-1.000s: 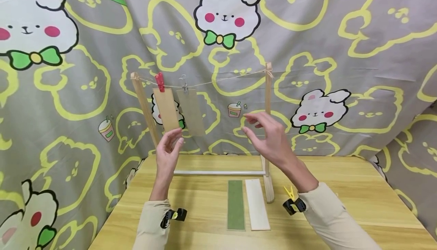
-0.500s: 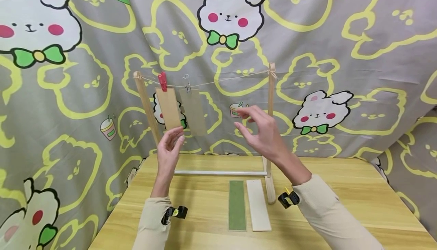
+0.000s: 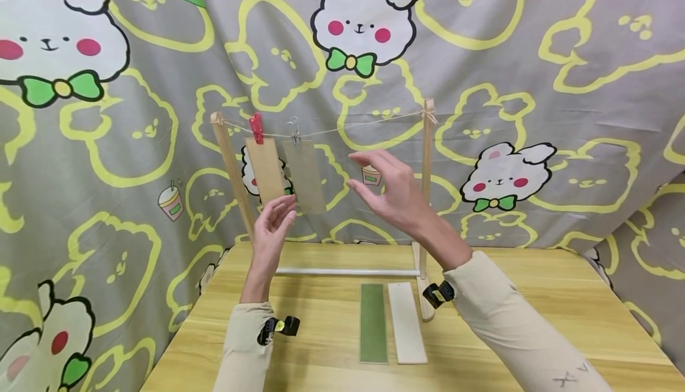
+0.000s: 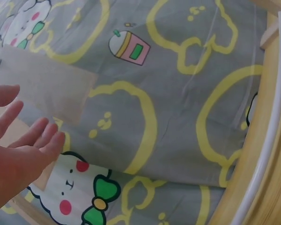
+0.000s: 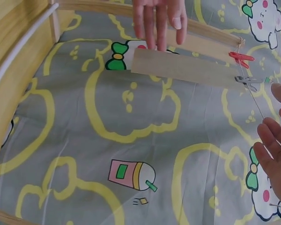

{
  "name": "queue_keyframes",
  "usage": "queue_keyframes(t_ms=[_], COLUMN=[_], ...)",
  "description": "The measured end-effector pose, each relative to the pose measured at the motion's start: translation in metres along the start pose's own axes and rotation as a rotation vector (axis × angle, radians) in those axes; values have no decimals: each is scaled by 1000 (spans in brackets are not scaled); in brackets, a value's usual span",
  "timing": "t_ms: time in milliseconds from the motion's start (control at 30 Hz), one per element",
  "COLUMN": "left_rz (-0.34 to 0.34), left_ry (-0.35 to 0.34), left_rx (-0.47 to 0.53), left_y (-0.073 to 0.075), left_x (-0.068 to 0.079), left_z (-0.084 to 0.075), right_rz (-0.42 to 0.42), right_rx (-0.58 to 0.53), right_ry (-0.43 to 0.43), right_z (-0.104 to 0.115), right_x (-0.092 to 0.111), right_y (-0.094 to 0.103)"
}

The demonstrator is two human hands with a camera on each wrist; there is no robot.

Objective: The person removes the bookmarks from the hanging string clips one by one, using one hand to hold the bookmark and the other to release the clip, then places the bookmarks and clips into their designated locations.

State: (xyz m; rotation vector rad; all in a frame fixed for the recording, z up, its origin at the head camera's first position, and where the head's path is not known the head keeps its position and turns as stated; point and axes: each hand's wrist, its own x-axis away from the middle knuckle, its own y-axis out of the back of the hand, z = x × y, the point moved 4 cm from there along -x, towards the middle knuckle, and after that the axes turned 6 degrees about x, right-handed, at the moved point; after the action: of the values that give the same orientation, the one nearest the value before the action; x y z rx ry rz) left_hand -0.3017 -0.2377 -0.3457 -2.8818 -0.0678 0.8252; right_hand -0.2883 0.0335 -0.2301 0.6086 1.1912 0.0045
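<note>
A tan rectangular card [image 3: 264,169] hangs from the string [image 3: 364,125] by a red clothespin [image 3: 257,128]. To its right, a greyish-beige card [image 3: 305,178] hangs from a silver metal clip [image 3: 295,132]. My left hand [image 3: 272,228] is raised at the lower ends of these cards, fingers loosely bent and holding nothing. In the right wrist view its fingertips overlap the greyish card's lower end. My right hand [image 3: 393,190] hovers to the right of the greyish card, thumb and fingers spread apart with nothing between them.
A wooden frame with two posts [image 3: 426,184] carries the string; a white rod [image 3: 348,272] joins them low down. A green card [image 3: 373,323] and a white card [image 3: 408,323] lie on the wooden table [image 3: 316,344]. Behind hangs a patterned grey curtain [image 3: 578,124].
My right hand has moved left and slightly up toward the greyish card. The left hand has shifted slightly right. The yellow clip on the table is now covered by my right sleeve.
</note>
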Motion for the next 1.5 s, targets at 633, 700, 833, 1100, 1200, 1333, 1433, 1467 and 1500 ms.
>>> queue_keyframes(t_ms=[633, 700, 833, 1100, 1200, 1333, 1433, 1467, 1500], left_rz=[-20, -34, -59, -96, -99, -116, -126, -129, -130], left_ry=[30, 27, 1, -31, -31, -39, -57, -64, -70], left_rx=[46, 53, 58, 85, 90, 92, 98, 102, 106], left_y=[-7, -8, -9, -8, -9, -9, -8, -8, -7], left_x=[-1, 0, -1, -2, -1, -1, -1, -1, -1], left_z=[20, 21, 21, 17, 15, 14, 13, 13, 13], right_rz=[8, 17, 42, 100, 112, 148, 199, 217, 233], right_rx=[61, 75, 103, 151, 166, 186, 208, 215, 220], right_ry=[52, 54, 64, 72, 73, 67, 44, 36, 28], right_z=[9, 10, 11, 13, 15, 19, 19, 19, 19], right_x=[-37, -41, -50, -69, -76, -87, -93, -95, -97], right_y=[-12, -14, -18, -25, -27, -32, -37, -39, -40])
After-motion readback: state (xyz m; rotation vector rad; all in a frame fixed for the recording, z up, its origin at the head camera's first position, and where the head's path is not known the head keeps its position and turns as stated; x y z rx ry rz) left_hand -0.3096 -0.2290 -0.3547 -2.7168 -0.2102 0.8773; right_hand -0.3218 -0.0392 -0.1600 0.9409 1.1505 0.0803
